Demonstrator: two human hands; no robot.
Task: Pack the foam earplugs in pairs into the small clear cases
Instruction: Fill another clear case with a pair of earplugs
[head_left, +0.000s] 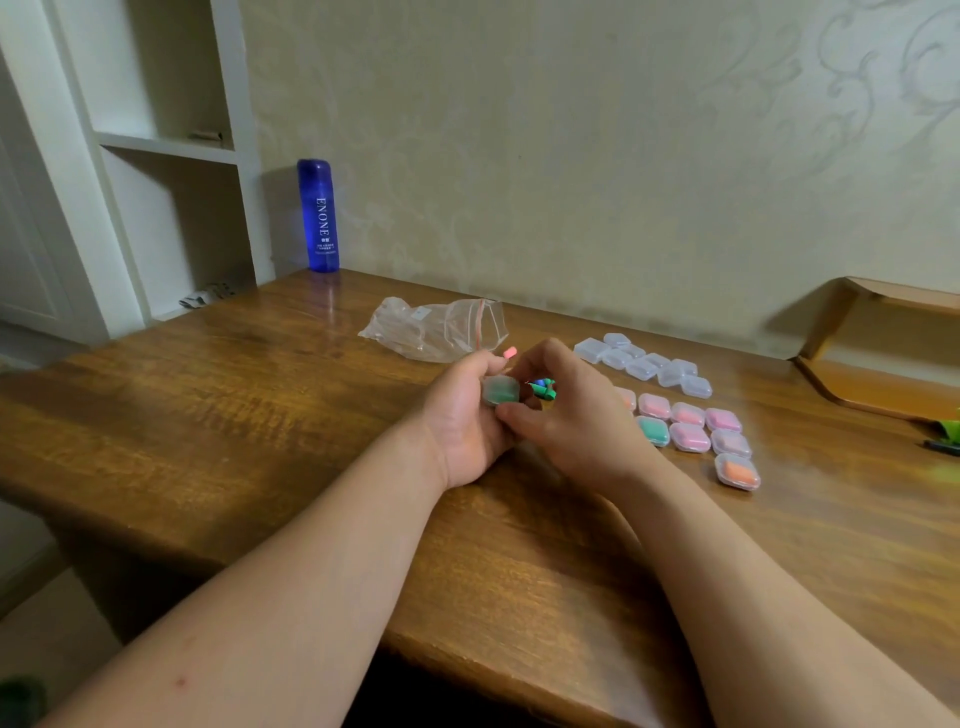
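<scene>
Fingers (480, 366) of the left hand (462, 431) are curled round a green-filled case (501, 391), which is also pinched by the right hand (571, 421). Filled cases (688, 434) are laid at 3 o'clock, empty cases (644, 364) at 2 o'clock; "ENONE" is read on a blue bottle (318, 215) at 11 o'clock.

White "ENONE" lettering running lengthwise down blue bottle (318, 215), smaller white print beneath it too small to read, no other legible text
</scene>
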